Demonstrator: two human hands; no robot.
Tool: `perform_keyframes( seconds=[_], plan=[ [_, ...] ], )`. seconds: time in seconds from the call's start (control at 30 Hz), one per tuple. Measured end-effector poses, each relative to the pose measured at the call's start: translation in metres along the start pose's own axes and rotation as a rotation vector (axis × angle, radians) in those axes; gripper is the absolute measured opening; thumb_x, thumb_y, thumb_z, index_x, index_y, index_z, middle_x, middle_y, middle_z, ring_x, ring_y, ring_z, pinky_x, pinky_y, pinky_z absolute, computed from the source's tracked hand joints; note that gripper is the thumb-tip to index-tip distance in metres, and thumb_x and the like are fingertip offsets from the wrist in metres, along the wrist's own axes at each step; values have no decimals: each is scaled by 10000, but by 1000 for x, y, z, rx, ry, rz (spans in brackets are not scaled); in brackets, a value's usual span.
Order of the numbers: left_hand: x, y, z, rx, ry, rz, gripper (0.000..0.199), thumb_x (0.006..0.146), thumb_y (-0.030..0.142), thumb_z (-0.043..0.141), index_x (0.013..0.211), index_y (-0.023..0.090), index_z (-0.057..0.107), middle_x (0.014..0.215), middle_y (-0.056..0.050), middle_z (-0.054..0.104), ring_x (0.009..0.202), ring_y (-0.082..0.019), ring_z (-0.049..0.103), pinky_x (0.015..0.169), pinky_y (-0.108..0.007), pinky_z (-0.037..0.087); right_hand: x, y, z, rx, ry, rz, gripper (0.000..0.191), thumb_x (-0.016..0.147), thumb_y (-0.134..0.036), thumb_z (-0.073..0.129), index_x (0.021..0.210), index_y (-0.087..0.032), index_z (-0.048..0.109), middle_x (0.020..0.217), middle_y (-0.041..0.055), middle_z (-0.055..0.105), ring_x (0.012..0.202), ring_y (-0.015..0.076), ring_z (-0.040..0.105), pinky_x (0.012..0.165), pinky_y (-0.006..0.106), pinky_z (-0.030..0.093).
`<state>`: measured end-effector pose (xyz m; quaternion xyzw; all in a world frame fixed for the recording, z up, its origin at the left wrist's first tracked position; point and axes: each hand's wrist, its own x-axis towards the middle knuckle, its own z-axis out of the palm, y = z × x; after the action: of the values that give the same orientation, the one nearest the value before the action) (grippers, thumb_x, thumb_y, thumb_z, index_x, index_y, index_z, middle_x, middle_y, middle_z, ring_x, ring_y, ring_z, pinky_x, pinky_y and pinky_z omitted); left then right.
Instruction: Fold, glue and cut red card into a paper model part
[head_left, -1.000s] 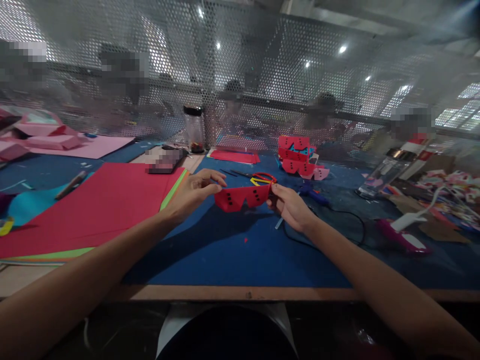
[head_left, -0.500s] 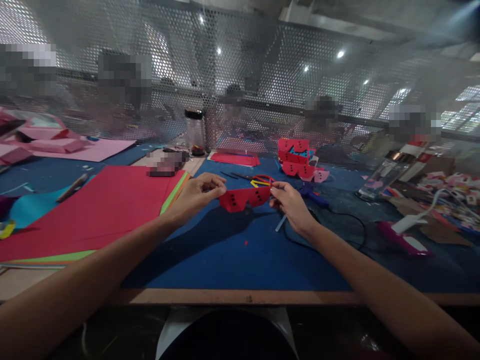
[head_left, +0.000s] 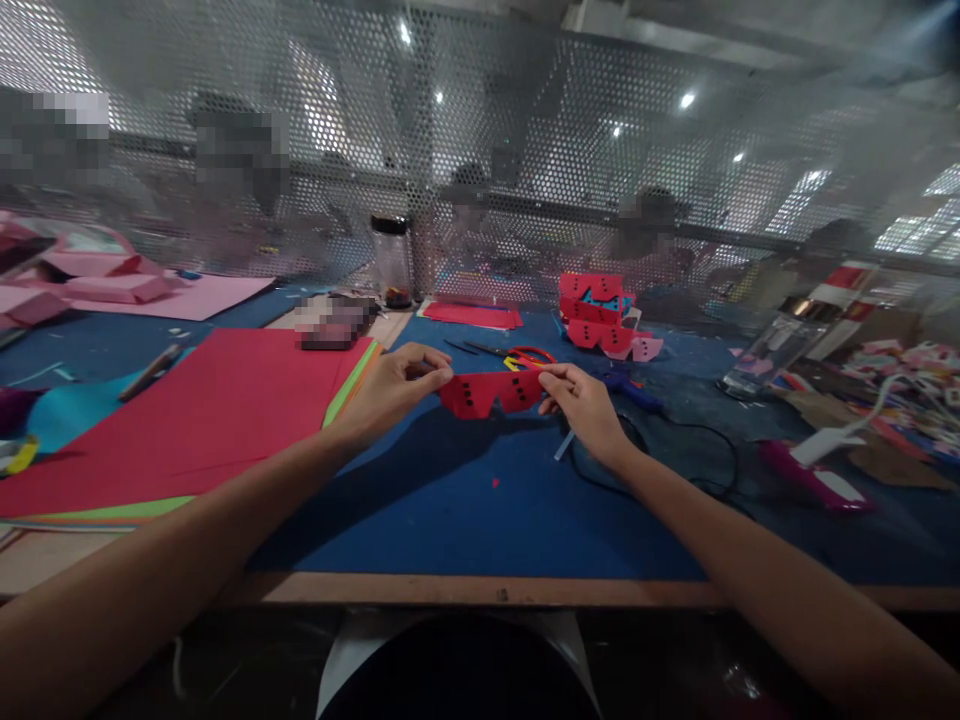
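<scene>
A pair of red paper glasses (head_left: 492, 393), with small dark squares on each lens and a notch at the nose, is stretched between my hands above the blue mat (head_left: 450, 520). My left hand (head_left: 401, 390) pinches its left end between thumb and fingers. At the right end, the thumb and fingers of my right hand (head_left: 589, 405) are closed on the paper. Just behind the glasses lie scissors with red and yellow handles (head_left: 529, 357). A blue glue gun (head_left: 634, 390) rests to the right of my right hand, its cable curling over the mat.
Sheets of red paper (head_left: 225, 400) lie stacked left. Similar paper glasses (head_left: 600, 320) are piled at the back. A glass jar (head_left: 391, 260), a clear bottle (head_left: 776, 350) and a purple power strip (head_left: 814, 475) stand around. A perforated metal screen (head_left: 510, 120) closes off the far side.
The paper glasses have turned slightly and now sit a little more level between my hands. Both hands keep their hold, and the view has shifted slightly.
</scene>
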<state>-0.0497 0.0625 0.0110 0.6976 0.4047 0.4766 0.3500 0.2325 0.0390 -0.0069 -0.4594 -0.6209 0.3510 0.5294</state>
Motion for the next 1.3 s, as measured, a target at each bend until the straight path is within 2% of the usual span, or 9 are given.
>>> perform_keyframes(
  seconds=[0.17,0.57,0.83,1.0,1.1,1.17,1.3],
  plan=[
    [0,4,-1,47,6,37,275,851,457,728,849,183,698,1126,-97,698,1082,-254,656,948,-416,504,-4,-3,1,-79,-22,-35,323,930,-506,666,1022,-197,676,683,-6,697,597,165,685,601,282,482],
    [0,-1,-2,78,-13,86,225,882,420,704,882,195,705,1144,-87,696,1073,-231,666,940,-390,533,-11,-9,3,-203,1,-105,306,961,-518,629,995,-217,671,671,3,712,600,192,705,628,308,510],
    [0,0,-3,116,-10,86,228,886,426,695,890,199,716,1144,-81,704,1063,-231,669,934,-375,527,-14,-9,4,-218,-8,-142,257,988,-476,610,997,-223,657,634,-18,692,593,183,712,635,296,499],
    [0,1,-2,135,-8,59,251,910,437,671,974,200,723,1155,-81,726,1056,-239,677,943,-392,522,-16,-13,5,-170,-40,-137,255,988,-479,610,988,-228,655,617,-28,674,593,181,708,631,296,505],
    [-1,4,-2,160,11,52,286,923,452,655,1063,217,740,1186,-75,740,1094,-248,677,990,-411,513,-17,-14,7,-160,-64,-132,248,990,-478,611,972,-233,651,617,-31,669,590,177,704,647,301,514],
    [-2,8,-2,185,13,93,292,936,454,639,1089,233,752,1224,-71,740,1167,-260,657,1055,-436,484,-19,-14,8,-155,-84,-128,252,992,-483,609,973,-236,654,620,-31,672,594,177,705,655,304,518],
    [-6,20,0,218,-56,161,278,942,460,632,1017,246,793,1201,-73,760,1210,-279,646,1125,-474,433,-22,-15,10,-167,-133,-133,269,998,-501,599,1003,-243,672,627,-28,686,605,180,704,669,308,519]
  ],
)
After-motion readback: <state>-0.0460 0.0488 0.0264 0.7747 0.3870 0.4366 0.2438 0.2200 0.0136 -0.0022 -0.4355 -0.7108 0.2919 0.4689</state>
